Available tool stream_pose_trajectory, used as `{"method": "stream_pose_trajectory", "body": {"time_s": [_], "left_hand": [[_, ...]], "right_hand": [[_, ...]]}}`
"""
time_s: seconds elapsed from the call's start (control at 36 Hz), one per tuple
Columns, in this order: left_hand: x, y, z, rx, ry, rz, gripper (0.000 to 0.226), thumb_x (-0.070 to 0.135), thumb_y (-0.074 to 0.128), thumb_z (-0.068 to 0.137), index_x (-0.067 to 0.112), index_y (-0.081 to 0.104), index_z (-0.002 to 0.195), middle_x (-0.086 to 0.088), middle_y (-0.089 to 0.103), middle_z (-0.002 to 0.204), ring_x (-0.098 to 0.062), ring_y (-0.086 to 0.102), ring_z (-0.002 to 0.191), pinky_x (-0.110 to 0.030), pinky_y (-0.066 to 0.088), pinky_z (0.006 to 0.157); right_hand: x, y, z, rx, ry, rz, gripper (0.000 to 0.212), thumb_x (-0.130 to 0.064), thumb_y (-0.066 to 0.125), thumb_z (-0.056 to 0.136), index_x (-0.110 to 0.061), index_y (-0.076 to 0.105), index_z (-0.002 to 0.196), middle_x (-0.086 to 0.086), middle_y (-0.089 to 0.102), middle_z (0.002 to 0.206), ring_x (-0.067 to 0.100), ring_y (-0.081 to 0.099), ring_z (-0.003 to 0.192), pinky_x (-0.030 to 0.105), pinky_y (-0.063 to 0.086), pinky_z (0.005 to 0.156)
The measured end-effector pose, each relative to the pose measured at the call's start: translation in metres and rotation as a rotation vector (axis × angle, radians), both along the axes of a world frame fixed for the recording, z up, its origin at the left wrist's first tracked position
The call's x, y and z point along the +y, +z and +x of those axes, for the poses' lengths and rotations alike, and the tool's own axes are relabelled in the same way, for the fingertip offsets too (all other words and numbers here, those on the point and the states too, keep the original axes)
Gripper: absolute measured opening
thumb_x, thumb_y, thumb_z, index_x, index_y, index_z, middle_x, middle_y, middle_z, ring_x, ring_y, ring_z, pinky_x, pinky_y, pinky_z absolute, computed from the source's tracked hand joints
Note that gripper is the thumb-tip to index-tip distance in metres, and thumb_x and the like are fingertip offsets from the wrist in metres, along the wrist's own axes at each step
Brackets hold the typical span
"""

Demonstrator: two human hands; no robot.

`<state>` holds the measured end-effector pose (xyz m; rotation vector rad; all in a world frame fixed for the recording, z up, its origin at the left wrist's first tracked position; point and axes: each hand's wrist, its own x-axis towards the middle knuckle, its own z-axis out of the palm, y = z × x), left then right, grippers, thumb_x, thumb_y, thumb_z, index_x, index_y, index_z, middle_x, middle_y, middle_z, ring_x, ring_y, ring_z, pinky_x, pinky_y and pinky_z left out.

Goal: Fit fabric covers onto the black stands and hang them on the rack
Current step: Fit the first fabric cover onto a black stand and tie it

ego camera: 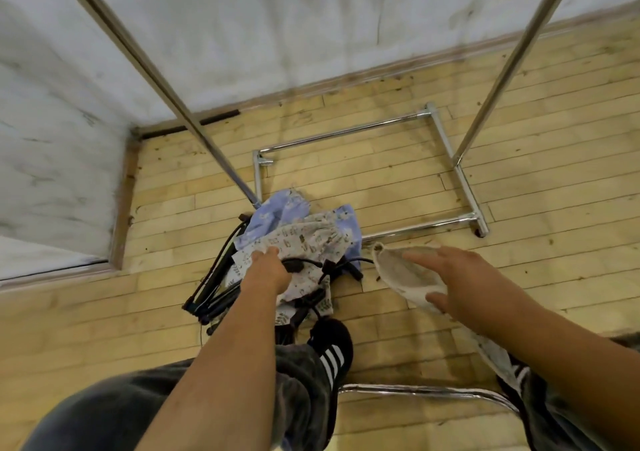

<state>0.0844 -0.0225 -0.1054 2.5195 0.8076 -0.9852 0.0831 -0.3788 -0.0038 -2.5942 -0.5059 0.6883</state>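
The left hand [268, 272] reaches into the pile at centre frame, fingers curled round a black stand [298, 264], thumb on the white cover [311, 239]. A blue cover [277, 215] lies behind it, and more stands [213, 279] jut out to the left. The right hand [460, 284] holds a beige cover [398, 270], thumb pinching its lower edge, fingers laid nearly straight along it. Just beyond the pile, the rack [346, 134] stands on the wooden floor [536, 111], its poles rising to the top of the frame.
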Motion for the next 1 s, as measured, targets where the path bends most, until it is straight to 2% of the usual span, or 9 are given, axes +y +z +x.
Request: {"method": "stream_pose_trajectory", "body": {"time_s": [0.08,0.17,0.25,0.44,0.56,0.69,0.78,0.89,1.0], "left_hand": [[0.006,-0.015,0.008,-0.001,-0.021,-0.008,0.068,0.021,0.064,0.097,0.019,0.031,0.157,-0.018,0.026,0.157,-0.038,0.046,0.134,-0.044,0.045,0.106],[0.013,-0.031,0.012,0.026,-0.006,-0.023,0.064,0.024,0.063,0.098,0.013,0.035,0.154,-0.018,0.034,0.156,-0.037,0.048,0.133,-0.041,0.046,0.103],[0.020,-0.046,0.010,0.026,0.003,-0.006,0.049,0.023,0.063,0.096,0.011,0.049,0.141,-0.018,0.053,0.136,-0.035,0.056,0.118,-0.041,0.051,0.095],[0.017,-0.049,0.008,-0.104,0.079,0.027,0.019,0.011,0.071,0.086,0.013,0.074,0.105,-0.014,0.070,0.101,-0.029,0.061,0.086,-0.036,0.052,0.076],[0.007,-0.024,0.011,-0.138,0.073,0.010,0.019,0.011,0.072,0.087,0.013,0.077,0.105,-0.013,0.073,0.100,-0.026,0.061,0.084,-0.033,0.050,0.073],[-0.009,0.027,0.020,-0.125,0.012,-0.062,0.029,0.011,0.072,0.089,0.014,0.077,0.117,-0.011,0.073,0.117,-0.028,0.066,0.104,-0.029,0.049,0.082],[-0.017,0.063,0.028,-0.139,-0.037,-0.045,0.032,0.017,0.072,0.091,0.016,0.074,0.123,-0.011,0.068,0.121,-0.026,0.064,0.098,-0.032,0.050,0.082],[-0.030,0.107,0.034,-0.245,-0.044,-0.035,0.022,0.018,0.072,0.090,0.012,0.077,0.112,-0.005,0.071,0.092,-0.022,0.066,0.081,-0.030,0.053,0.077],[-0.048,0.155,0.036,-0.332,0.031,-0.165,0.016,0.016,0.072,0.093,0.015,0.068,0.108,-0.008,0.076,0.091,-0.018,0.076,0.077,-0.041,0.062,0.086]], "right_hand": [[-0.002,-0.001,-0.002,0.030,-0.004,-0.039,0.086,-0.029,0.079,0.086,-0.051,0.032,0.155,-0.017,0.053,0.145,0.007,0.052,0.117,0.027,0.045,0.101],[-0.003,-0.002,-0.001,0.079,-0.003,-0.105,0.085,-0.034,0.076,0.090,-0.054,0.025,0.156,-0.029,0.047,0.105,-0.001,0.042,0.091,0.020,0.037,0.086],[-0.001,-0.002,0.002,0.133,0.004,-0.172,0.081,-0.039,0.070,0.094,-0.050,0.021,0.158,-0.028,0.028,0.087,0.000,0.036,0.089,0.019,0.032,0.084],[-0.001,-0.001,0.004,0.158,-0.011,-0.112,0.084,-0.040,0.071,0.094,-0.051,0.018,0.157,-0.027,0.031,0.085,-0.011,0.031,0.077,0.018,0.032,0.083],[0.000,0.003,0.004,0.148,-0.024,-0.067,0.086,-0.040,0.075,0.091,-0.052,0.021,0.157,-0.026,0.034,0.087,-0.005,0.038,0.080,0.018,0.038,0.083],[-0.001,0.016,-0.001,0.130,-0.039,-0.031,0.087,-0.034,0.078,0.089,-0.050,0.025,0.157,-0.018,0.043,0.102,0.004,0.044,0.092,0.021,0.040,0.084],[-0.004,0.022,-0.004,0.110,-0.036,-0.018,0.089,-0.034,0.079,0.088,-0.049,0.025,0.157,-0.015,0.051,0.109,0.005,0.045,0.096,0.023,0.045,0.088],[-0.006,0.039,-0.007,0.090,-0.081,0.013,0.088,-0.033,0.080,0.087,-0.048,0.029,0.157,-0.015,0.046,0.105,0.005,0.046,0.095,0.022,0.046,0.087],[-0.011,0.061,-0.009,0.044,-0.078,0.035,0.086,-0.034,0.080,0.087,-0.043,0.031,0.157,-0.022,0.037,0.089,0.002,0.040,0.090,0.019,0.035,0.080]]}}
